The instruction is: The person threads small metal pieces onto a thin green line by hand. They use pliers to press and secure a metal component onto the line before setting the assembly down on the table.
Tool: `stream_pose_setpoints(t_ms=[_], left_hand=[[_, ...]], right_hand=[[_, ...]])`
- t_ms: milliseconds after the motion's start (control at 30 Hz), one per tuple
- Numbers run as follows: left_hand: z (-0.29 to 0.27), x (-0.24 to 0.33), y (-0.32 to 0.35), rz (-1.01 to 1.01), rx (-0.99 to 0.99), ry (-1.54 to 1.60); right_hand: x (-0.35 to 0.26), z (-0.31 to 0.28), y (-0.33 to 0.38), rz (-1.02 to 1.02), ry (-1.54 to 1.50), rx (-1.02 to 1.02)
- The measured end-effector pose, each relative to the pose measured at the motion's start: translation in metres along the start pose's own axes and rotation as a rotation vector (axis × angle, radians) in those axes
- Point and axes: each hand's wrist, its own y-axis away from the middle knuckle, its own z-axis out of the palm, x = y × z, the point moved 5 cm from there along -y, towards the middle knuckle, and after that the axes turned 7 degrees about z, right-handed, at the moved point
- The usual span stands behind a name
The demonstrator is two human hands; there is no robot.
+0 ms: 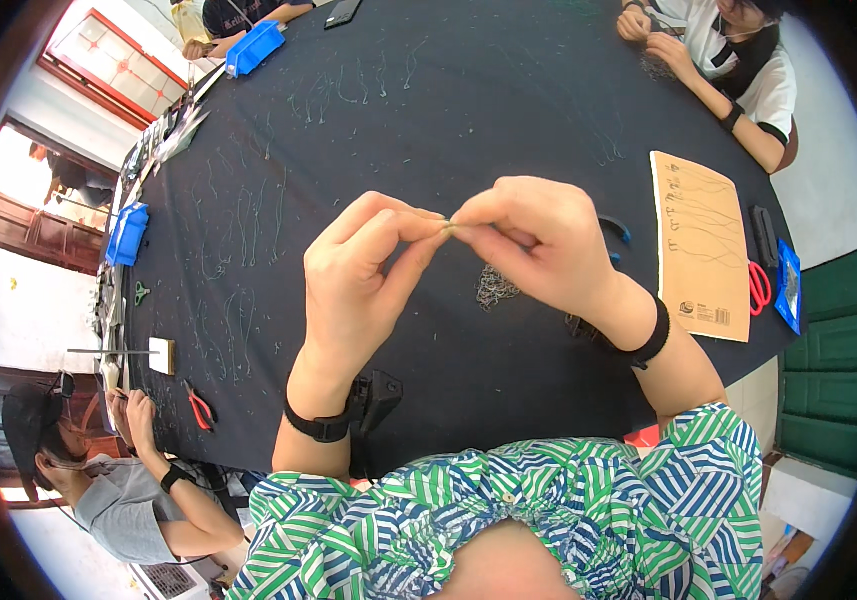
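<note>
Above the dark cloth, my left hand (361, 262) and my right hand (541, 238) meet fingertip to fingertip. Each pinches with thumb and forefinger at a tiny greenish piece (449, 228), too small and too covered to name. Just below my right hand lies a small heap of fine grey chain or wire (496, 288). Partly hidden behind that same hand is a tool with blue handles (617, 229). Black bands circle both my wrists, and a dark boxy thing (382, 397) sits beside the left one.
A brown paper pad (704, 290) bearing several thin strands lies right, beside a black case (764, 236), red-handled scissors (760, 288) and a blue packet (790, 288). Thin strands (251, 215), red-handled pliers (199, 408) and blue trays (128, 235) lie left. Other people sit around the table (489, 110).
</note>
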Motion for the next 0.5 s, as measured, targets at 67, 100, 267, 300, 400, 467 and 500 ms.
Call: stream_pose_setpoints(t_ms=[67,100,267,300,400,467,500], left_hand=[[0.001,0.000,0.001,-0.017,-0.013,0.031],[0.002,-0.001,0.001,-0.016,-0.013,0.030],[0.001,-0.003,0.002,-0.036,0.003,0.016],[0.001,-0.003,0.002,-0.036,0.003,0.016],[-0.001,-0.005,0.002,-0.053,0.042,0.040],[-0.004,-0.007,0.003,-0.055,0.082,0.028],[-0.004,-0.007,0.003,-0.056,0.082,0.028]], right_hand=[[0.009,-0.001,0.001,0.178,-0.052,-0.025],[0.010,-0.002,0.001,0.177,-0.052,-0.025],[0.032,0.007,0.008,0.522,-0.354,-0.123],[0.034,0.011,0.010,0.522,-0.354,-0.122],[0.036,0.021,0.017,0.619,-0.527,-0.145],[0.027,0.023,0.016,0.524,-0.389,-0.189],[0.026,0.022,0.014,0.525,-0.389,-0.190]])
